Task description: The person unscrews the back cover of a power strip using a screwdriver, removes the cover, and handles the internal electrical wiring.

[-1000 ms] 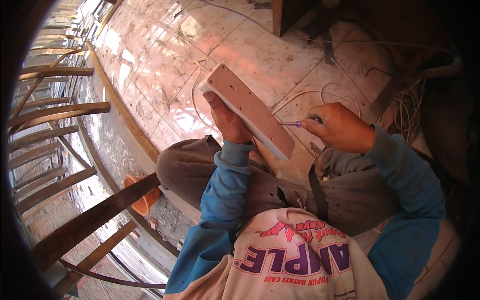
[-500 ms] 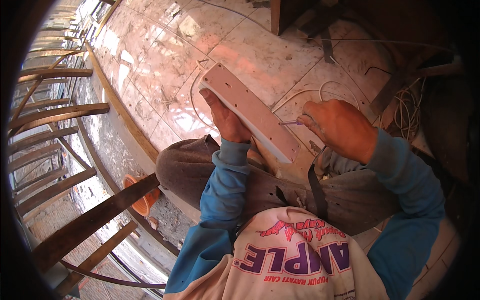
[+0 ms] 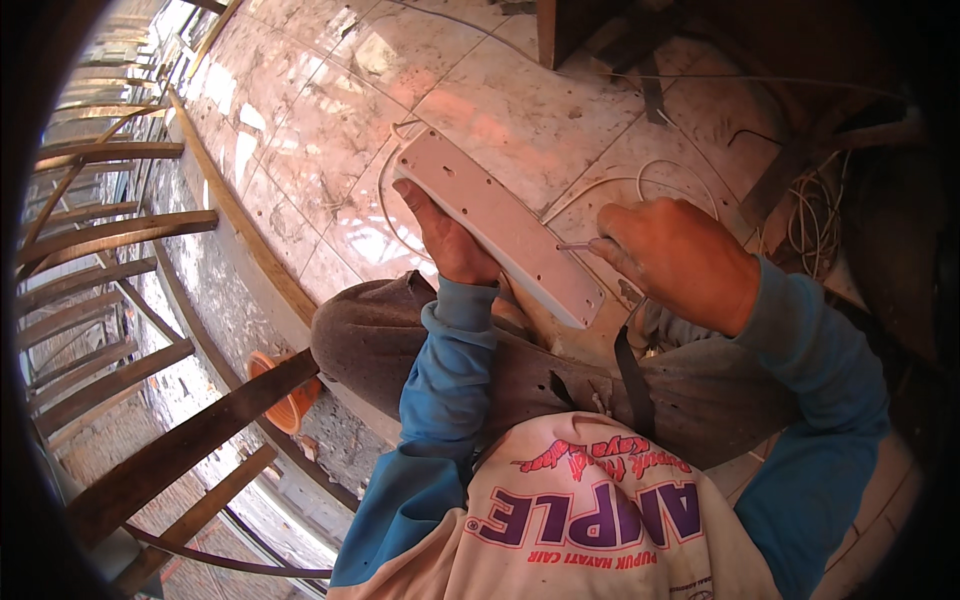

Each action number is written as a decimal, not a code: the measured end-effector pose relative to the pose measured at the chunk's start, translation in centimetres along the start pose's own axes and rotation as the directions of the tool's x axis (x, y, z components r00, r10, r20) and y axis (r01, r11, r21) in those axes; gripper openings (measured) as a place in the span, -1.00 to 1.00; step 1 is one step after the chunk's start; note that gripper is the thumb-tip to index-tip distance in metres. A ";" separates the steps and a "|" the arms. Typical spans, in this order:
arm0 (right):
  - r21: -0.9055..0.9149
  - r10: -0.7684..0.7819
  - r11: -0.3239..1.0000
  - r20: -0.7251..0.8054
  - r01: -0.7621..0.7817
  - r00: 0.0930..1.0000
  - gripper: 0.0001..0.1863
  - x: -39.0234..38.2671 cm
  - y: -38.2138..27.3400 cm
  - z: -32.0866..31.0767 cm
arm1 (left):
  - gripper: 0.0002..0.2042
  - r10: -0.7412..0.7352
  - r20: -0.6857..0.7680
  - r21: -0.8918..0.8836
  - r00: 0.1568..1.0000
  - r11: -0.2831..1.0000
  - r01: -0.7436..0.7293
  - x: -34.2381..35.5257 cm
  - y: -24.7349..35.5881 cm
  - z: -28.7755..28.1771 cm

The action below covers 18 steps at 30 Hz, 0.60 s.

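Note:
A long white power strip [image 3: 495,215] lies slantwise over my lap, its flat back with several screw holes facing up. My left hand [image 3: 452,238] is closed along its left long edge, the thumb up the side; the fingers beneath are hidden. In my right hand [image 3: 685,255] a thin screwdriver [image 3: 576,246] is pinched. Its shaft points left, and the tip meets a hole near the strip's right edge. Most of the handle is hidden by the fingers. A white cable [image 3: 610,181] loops over the floor beside the strip.
Dirty floor tiles [image 3: 330,130] spread out beyond my legs. To the left runs a wooden railing with slats [image 3: 190,425], next to an orange pot [image 3: 290,400]. Coiled wire [image 3: 812,225] lies at the right, near dark wooden furniture [image 3: 600,35].
My right fingers have turned a little around the screwdriver, which stays at the same hole. The power strip has shifted very slightly; my left hand keeps its hold.

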State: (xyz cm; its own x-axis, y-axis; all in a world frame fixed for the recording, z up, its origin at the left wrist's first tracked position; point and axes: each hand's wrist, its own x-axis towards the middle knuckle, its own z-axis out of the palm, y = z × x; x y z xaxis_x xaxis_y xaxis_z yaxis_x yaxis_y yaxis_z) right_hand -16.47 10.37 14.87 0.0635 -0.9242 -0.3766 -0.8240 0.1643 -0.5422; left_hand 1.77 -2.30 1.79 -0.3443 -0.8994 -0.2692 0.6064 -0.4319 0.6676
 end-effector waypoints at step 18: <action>-0.099 -0.331 0.944 -0.239 0.316 0.913 -0.87 -0.1 0.4 0.0 | -0.39 0.003 -0.011 0.019 1.000 1.000 -0.003 0.1 -0.2 -0.1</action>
State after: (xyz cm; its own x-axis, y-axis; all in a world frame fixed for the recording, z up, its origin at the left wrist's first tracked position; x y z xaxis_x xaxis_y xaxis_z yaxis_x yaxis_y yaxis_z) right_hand -16.77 10.58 14.68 0.1961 -0.9805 0.0154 -0.8131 -0.1714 -0.5563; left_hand 1.71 -2.36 1.52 -0.3343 -0.9015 -0.2749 0.5939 -0.4280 0.6812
